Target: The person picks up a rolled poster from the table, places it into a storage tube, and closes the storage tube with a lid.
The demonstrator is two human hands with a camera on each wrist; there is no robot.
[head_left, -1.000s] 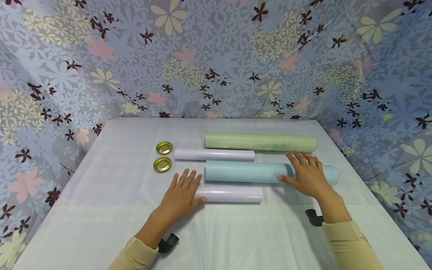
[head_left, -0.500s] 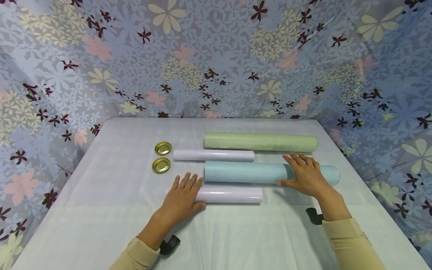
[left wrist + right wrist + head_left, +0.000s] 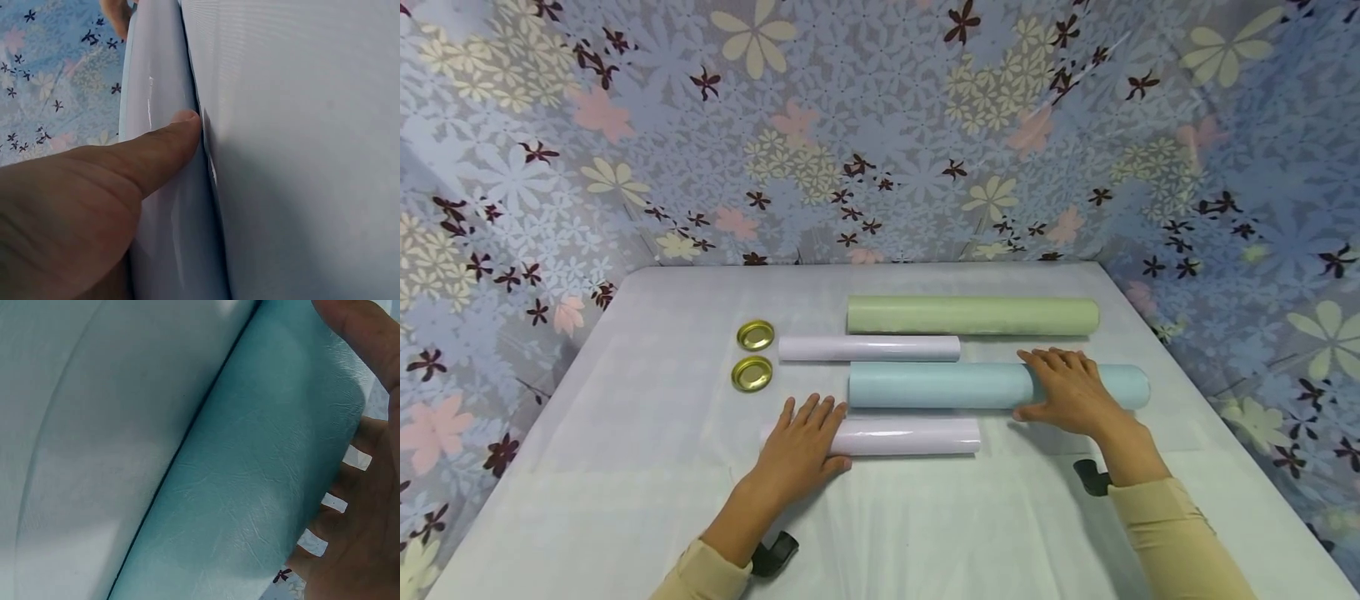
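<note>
In the head view, my left hand (image 3: 801,450) lies over the left end of the nearer white roll (image 3: 917,437). Its fingers are spread; in the left wrist view the thumb (image 3: 169,147) stretches straight across the glossy roll to its near edge. Over the right part of a thicker light-blue roll (image 3: 940,385) sits my right hand (image 3: 1071,392), fingers spread past the far side, thumb toward the near side. Gaps show between those fingers in the right wrist view, beside the wrinkled blue roll (image 3: 250,462). Whether the fingertips press on it is hidden.
Behind the blue roll lie a thinner white roll (image 3: 868,348) and a light-green roll (image 3: 973,317). Two gold-coloured round lids (image 3: 752,374) sit at the left. All rest on a white-covered table (image 3: 917,533), with a flowered cloth (image 3: 880,125) hanging behind and at the sides.
My right hand has come slightly down and nearer over the blue roll. The left hand has settled a little lower on the near white roll. The view has shifted slightly; the rolls stay put.
</note>
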